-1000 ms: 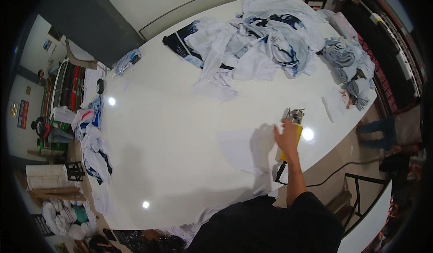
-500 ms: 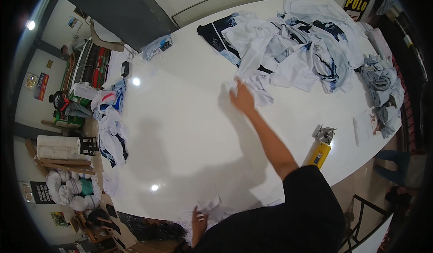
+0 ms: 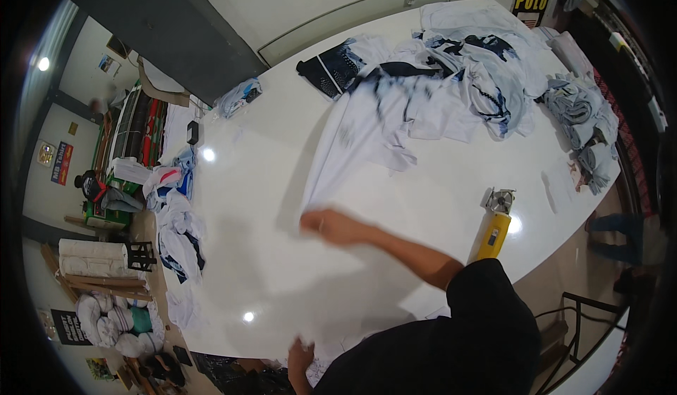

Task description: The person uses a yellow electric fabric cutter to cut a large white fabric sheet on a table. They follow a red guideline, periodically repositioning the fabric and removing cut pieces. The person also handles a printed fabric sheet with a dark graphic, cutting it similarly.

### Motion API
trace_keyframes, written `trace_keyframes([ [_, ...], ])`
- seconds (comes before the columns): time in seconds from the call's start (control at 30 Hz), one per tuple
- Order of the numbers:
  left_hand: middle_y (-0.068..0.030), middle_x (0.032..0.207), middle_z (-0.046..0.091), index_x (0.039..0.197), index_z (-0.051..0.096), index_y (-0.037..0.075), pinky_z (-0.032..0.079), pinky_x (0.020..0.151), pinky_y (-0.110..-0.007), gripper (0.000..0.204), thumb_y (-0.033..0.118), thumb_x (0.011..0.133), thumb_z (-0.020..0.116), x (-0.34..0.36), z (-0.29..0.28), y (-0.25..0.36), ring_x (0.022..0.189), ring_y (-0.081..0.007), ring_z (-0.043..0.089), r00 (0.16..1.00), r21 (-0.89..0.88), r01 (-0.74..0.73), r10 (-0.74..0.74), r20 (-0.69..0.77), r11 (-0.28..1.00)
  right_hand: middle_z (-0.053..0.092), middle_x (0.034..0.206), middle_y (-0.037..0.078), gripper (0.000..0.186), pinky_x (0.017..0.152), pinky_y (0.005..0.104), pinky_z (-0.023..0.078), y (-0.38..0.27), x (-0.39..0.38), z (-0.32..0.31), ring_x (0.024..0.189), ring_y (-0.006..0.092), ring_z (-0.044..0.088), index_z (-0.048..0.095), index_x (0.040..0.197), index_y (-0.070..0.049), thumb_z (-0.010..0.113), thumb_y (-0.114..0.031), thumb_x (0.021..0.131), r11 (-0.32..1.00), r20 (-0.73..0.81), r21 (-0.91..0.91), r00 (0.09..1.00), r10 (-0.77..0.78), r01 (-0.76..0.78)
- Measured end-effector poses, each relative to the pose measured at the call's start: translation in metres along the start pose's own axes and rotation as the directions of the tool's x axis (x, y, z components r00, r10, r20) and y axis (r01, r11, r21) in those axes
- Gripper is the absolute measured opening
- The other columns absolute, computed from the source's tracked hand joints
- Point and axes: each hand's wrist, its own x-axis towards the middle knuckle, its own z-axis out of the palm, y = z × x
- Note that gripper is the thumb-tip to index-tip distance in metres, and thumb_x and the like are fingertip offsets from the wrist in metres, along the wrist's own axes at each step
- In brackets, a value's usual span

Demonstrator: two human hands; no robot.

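My right hand is closed on one corner of a white fabric piece above the middle of the table. The cloth stretches from my fingers back to the heap of white, pale blue and navy fabric pieces at the far right. Motion blurs this hand and part of the cloth. At the table's near edge is my left hand, slightly blurred, fingers up and apart, with nothing visible in it. White fabric scraps lie beside it, partly hidden by my body.
On the white table, a yellow handheld rotary cutter lies right of my forearm. Folded grey-blue fabric sits along the right edge. White and blue garments hang over the left edge. A plastic-wrapped bundle lies by the grey pillar.
My right hand has drawn a white piece from the heap toward me and to the left. My left hand has dropped slightly, and the scraps no longer show in its fingers.
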Motion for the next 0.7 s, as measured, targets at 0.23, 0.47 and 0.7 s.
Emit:
trace_keyframes([
  [0.23, -0.0195, 0.136, 0.061, 0.145, 0.049, -0.001, 0.048, 0.104, -0.04, 0.058, 0.016, 0.095, 0.073, 0.041, -0.034, 0.08, 0.124, -0.0233, 0.059, 0.766, -0.555, -0.641, 0.39, -0.512, 0.53, 0.068, 0.116, 0.018, 0.025, 0.089, 0.0384, 0.052, -0.145, -0.064, 0.061, 0.101, 0.0307, 0.065, 0.063, 0.122, -0.001, 0.059, -0.009, 0.099, 0.864, 0.366, 0.494, 0.925, -0.1, -0.102],
  [0.47, -0.0152, 0.131, 0.06, 0.133, 0.058, 0.0, 0.044, 0.106, -0.036, 0.038, 0.026, 0.105, 0.056, -0.013, -0.104, -0.013, 0.121, -0.0219, 0.057, 0.627, -0.558, -0.776, 0.274, -0.729, 0.292, 0.06, 0.139, 0.016, 0.059, 0.111, 0.0611, 0.034, -0.018, -0.143, 0.011, 0.135, 0.04, 0.05, 0.058, 0.141, -0.012, 0.072, -0.042, 0.092, 0.865, -0.159, -0.383, 0.946, 0.284, -0.324],
  [0.7, -0.0144, 0.133, 0.06, 0.136, 0.057, 0.001, 0.045, 0.105, -0.035, 0.04, 0.02, 0.101, 0.055, -0.045, -0.179, -0.082, 0.121, -0.0221, 0.056, 0.484, -0.432, -0.718, -0.056, -0.873, 0.545, 0.053, 0.145, 0.014, 0.085, 0.107, 0.0654, 0.033, 0.008, -0.191, 0.011, 0.136, 0.038, 0.047, 0.041, 0.156, -0.023, 0.078, -0.048, 0.084, 0.537, -0.036, -0.762, 0.852, 0.523, -0.361],
])
